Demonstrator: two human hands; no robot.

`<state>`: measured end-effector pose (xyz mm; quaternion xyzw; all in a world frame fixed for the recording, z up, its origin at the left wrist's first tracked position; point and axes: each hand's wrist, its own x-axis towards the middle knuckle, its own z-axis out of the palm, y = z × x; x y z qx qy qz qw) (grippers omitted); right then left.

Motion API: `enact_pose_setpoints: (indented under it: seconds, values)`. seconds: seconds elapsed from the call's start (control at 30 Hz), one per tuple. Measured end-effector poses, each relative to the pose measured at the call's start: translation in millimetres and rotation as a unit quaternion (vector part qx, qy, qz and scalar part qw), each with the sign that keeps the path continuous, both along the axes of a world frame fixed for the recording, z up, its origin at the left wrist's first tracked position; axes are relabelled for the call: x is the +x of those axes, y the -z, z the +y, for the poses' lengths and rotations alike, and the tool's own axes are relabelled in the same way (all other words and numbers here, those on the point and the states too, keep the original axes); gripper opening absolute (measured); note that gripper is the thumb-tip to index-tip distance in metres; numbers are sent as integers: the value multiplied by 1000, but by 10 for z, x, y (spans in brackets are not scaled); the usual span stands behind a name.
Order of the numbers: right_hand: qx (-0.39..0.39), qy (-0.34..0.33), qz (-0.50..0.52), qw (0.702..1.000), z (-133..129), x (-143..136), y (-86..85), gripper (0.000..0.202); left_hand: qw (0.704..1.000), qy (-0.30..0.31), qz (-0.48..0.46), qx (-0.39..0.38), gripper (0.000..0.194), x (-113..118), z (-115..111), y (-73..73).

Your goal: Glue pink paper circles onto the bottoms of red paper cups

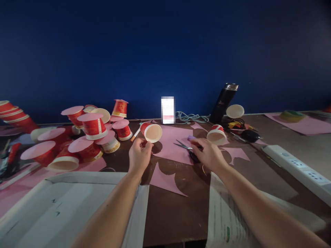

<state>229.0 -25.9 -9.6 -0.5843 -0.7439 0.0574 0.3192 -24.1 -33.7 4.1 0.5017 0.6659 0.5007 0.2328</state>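
Note:
My left hand (141, 155) pinches the rim of a red paper cup (146, 132), which is tilted so its open mouth faces me. Above the table, my right hand (208, 153) has its fingers curled, with a small purple object (191, 137) at the fingertips; its kind is unclear. Scissors (183, 145) with black handles lie just below these fingers, blades apart and pointing left. Beneath is a pink paper sheet (173, 137). A cut pink scrap (165, 181) with curved edges lies nearer me. Another red paper cup (216, 135) rests on its side beyond my right hand.
Several red cups with pink paper discs (91, 125) crowd the left, beside stacked cups (15, 117). A white tray (85, 177) occupies the front left. A black flask (223, 103) leans against the blue wall. A power strip (297, 165) lies right; a blurred bright rectangle (168, 109) stands behind.

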Motion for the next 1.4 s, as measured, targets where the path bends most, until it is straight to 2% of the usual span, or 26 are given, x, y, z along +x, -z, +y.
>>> enact_pose_setpoints:
  seconds: [0.1, 0.23, 0.5, 0.67, 0.97, 1.17, 1.3, 1.4]
  values:
    - [-34, -8, -107, 994, -26, -4, 4, 33, 1000, 8, -8, -5, 13, 6, -4, -9]
    - [-85, -11, -165, 983, -26, 14, 12, 38, 1000, 16, -12, -8, 14, 2, -3, -4]
    - [-101, 54, -203, 972, -50, -9, 18, 37, 1000, 4, -14, -14, 12, -12, 12, -2]
    - [-131, 117, -221, 959, -37, 59, -53, 35, 1000, 12, -11, -16, 14, -3, 1, 6]
    - [-137, 149, -243, 949, -8, 101, -74, 36, 1000, 23, 0, -11, 15, 7, -15, 9]
    - [-182, 218, -234, 930, 64, 301, -76, 38, 999, 29, -3, -21, 16, -3, -12, 20]
    - [-137, 225, -197, 944, 61, 385, -111, 41, 1000, 22, -5, -8, 14, -10, 1, 39]
    - [-50, 149, -151, 976, -12, 245, -155, 41, 1000, 19, 5, -5, 14, -9, -2, 24]
